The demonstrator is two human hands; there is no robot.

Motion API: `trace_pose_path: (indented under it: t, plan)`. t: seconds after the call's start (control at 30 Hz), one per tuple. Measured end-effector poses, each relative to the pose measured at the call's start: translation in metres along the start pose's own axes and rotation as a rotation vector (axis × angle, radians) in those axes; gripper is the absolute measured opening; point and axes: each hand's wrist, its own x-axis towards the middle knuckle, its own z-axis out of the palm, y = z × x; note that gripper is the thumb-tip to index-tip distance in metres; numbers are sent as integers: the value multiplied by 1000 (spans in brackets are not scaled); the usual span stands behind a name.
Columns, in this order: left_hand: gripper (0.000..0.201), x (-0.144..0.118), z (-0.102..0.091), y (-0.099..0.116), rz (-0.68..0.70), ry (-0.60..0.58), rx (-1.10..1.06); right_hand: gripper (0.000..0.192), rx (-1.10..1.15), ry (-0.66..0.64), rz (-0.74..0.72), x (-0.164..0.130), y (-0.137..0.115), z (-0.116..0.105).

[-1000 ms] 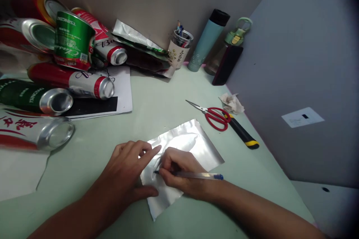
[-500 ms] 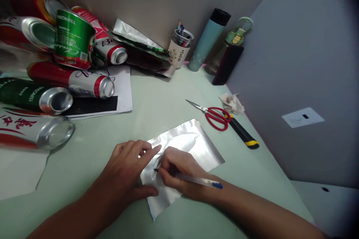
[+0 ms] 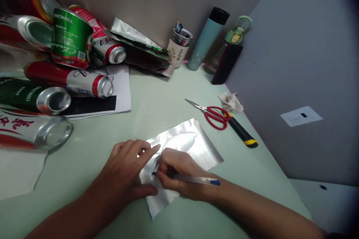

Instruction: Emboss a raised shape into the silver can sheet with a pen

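Note:
A piece of thin silvery metal sheet point(image 3: 202, 149) lies on the pale green table, with curved lines pressed into its surface. My right hand point(image 3: 179, 171) is closed around a ballpoint pen point(image 3: 196, 179) with a clear barrel and a blue end; its tip meets the sheet near the left side. My left hand point(image 3: 129, 166) rests on the left edge of the sheet, thumb and forefinger spread apart, holding nothing. Part of the sheet is hidden beneath both hands.
Red-handled scissors point(image 3: 215, 117) and a black-and-yellow utility knife point(image 3: 242, 131) lie beyond the sheet, beside a crumpled tissue point(image 3: 231, 102). Several drink cans, one a cut green can point(image 3: 71, 39), crowd the left. A pen jar point(image 3: 178, 48) and a blue flask point(image 3: 207, 39) stand at the back.
The pen tip has shifted slightly down and left along the sheet with my right hand. My left hand keeps its place; the whole view has drifted a little.

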Motion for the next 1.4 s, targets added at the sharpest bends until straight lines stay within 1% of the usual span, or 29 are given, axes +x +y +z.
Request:
trace_pose_path:
  t: [0.23, 0.47, 0.5, 0.57, 0.63, 0.7, 0.73, 0.77, 0.83, 0.97, 1.07, 1.1, 1.17, 1.23, 1.27, 1.33, 1.4]
  plan:
    - [91, 0, 1, -3, 5, -13, 11, 25, -29, -36, 14, 1, -1, -1]
    - [91, 0, 2, -3, 7, -2, 14, 24, 59, -22, -13, 0, -2, 0]
    - [91, 0, 2, -3, 7, 1, 16, 23, 113, -18, 12, 1, -2, -1]
    - [92, 0, 3, -3, 5, 13, 20, 23, 309, 12, 101, 3, 1, -4]
    - [95, 0, 4, -2, 0, 26, 24, 25, 567, 92, 192, 5, 5, -9]
    - [98, -1, 5, -3, -6, 39, 24, 28, 776, 202, 224, 9, 9, -13]
    - [100, -1, 6, -3, -5, 41, 21, 28, 848, 237, 230, 10, 10, -15]
    - [102, -2, 6, -4, -3, 42, 15, 28, 901, 257, 231, 10, 11, -17]
    - [106, -3, 7, -6, 1, 37, -5, 27, 961, 251, 222, 9, 9, -20]
    - [111, -4, 7, -12, 6, 10, -53, 28, 966, 220, 114, -2, -2, -30]
    - [110, -6, 6, -19, 42, -17, -87, 24, 875, 228, 25, -14, -13, -44]
    - [107, -7, 6, -21, 58, -26, -92, 22, 808, 241, -12, -18, -17, -50]
    - [101, -10, 7, -26, 97, -43, -86, 17, 617, 321, -100, -25, -23, -62]
    - [98, -11, 7, -29, 146, -48, -66, 18, 322, 389, -133, -29, -26, -70]
    - [96, -12, 7, -31, 173, -37, -54, 20, 144, 402, -128, -30, -26, -73]
    - [90, -13, 5, -33, 210, -10, -20, 21, -212, 373, -95, -31, -24, -75]
    - [84, -14, 0, -34, 223, 14, 25, 20, -473, 291, -53, -31, -20, -75]
